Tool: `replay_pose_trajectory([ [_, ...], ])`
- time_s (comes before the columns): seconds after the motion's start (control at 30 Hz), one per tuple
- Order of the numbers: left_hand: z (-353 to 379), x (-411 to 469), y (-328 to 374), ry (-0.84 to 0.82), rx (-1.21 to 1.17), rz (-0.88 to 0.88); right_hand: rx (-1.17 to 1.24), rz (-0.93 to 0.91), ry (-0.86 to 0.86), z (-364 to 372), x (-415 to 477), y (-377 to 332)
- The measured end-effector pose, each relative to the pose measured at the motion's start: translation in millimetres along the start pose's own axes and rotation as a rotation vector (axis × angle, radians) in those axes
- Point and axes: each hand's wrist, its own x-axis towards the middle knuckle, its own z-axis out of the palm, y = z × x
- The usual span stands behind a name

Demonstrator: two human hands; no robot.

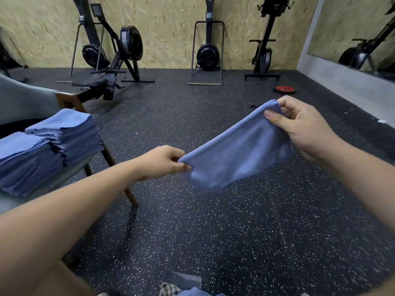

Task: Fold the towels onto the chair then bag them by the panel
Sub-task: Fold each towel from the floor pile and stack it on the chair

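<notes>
Over the floor, mid-air: blue towel [233, 154] stretched between both hands — left hand [162, 162] pinches the near-low corner, right hand [303, 127] pinches the far-high one. Long axis runs diagonally. Chair [70, 101] with folded stacks [53, 142] sits left — left hand nearer.

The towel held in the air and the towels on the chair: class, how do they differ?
The held towel hangs slack between the left hand and right hand; the stacked towels rest on the chair. The held towel is single; the stacked towels form two neat piles. Both are blue.
</notes>
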Motion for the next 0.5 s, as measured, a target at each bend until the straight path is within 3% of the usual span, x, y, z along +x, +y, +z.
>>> replay_pose_trajectory([
  [0.4,-29.7,-3.8,5.5,0.102,-0.047,0.056,-0.147,0.044,0.046,-13.2,3.5,28.5],
  [0.5,-32.6,-6.1,10.0,0.109,0.068,0.056,-0.142,0.049,0.082,-13.8,5.0,29.4],
])
